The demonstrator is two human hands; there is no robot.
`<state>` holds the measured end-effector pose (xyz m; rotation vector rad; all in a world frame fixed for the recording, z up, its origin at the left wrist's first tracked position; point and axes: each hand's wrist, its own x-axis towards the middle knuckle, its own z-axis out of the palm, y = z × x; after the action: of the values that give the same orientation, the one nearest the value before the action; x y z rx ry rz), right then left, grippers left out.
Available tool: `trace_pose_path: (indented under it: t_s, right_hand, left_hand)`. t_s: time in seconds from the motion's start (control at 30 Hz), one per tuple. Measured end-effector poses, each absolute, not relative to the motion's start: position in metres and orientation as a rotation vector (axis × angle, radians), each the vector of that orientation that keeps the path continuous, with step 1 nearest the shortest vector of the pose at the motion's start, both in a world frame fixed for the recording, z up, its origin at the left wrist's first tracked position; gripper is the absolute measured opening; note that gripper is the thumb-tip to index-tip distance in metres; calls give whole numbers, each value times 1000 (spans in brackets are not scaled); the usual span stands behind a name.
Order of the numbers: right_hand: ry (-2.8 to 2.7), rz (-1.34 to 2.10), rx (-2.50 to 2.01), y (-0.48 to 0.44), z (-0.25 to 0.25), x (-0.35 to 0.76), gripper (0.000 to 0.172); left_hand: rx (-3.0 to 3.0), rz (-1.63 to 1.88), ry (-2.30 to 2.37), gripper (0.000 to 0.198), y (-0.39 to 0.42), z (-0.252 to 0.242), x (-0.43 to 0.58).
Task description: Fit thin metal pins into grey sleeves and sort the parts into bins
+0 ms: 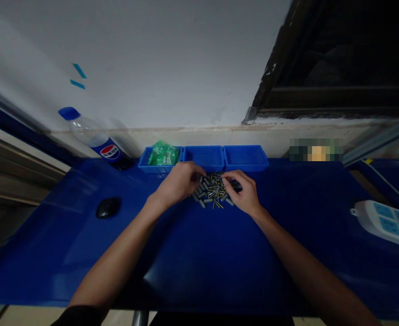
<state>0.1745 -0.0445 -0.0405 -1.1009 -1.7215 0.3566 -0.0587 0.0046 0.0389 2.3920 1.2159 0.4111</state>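
Note:
A pile of small metal screws (216, 191) mixed with grey cylindrical plugs (202, 197) lies on the blue table, between my two hands. At the pile's left edge is my left hand (182, 181), its fingers curled inward and their tips partly hidden. My right hand (242, 190) touches the right side of the pile with thumb and index finger brought close together; whatever lies between them is too small to name. Just behind the pile stand the blue middle bin (204, 156) and the blue right bin (245, 156). Green plastic packets (164, 154) fill the left bin (145, 168).
A Pepsi bottle (106, 147) stands at the back left against the wall. In front of it is a black mouse (108, 208). A white power strip (386, 222) lies at the far right. The table's front edge (185, 310) runs below my forearms.

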Motion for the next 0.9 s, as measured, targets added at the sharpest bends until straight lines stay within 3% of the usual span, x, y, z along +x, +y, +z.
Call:
trace_pose_path:
  t_s: [0.13, 0.33, 0.57, 0.77, 0.9]
  right_hand:
    - [-1611, 745, -1043, -42, -32, 166, 16]
    - [-1305, 1217, -929, -30, -17, 151, 31]
    - [-1294, 1166, -1055, -7, -8, 149, 19]
    - [-1406, 828, -1330, 8, -16, 166, 21]
    - [-1462, 735, -1373, 11, -17, 172, 22]
  left_hand:
    - [2066, 648, 965, 19, 11, 50, -56]
    - [1890, 698, 830, 15, 16, 60, -51]
    - [2026, 679, 1040, 16, 30, 52, -65]
    - [2520, -6, 1176, 41, 35, 46, -77]
    - [2581, -165, 1282, 37, 25, 35, -71]
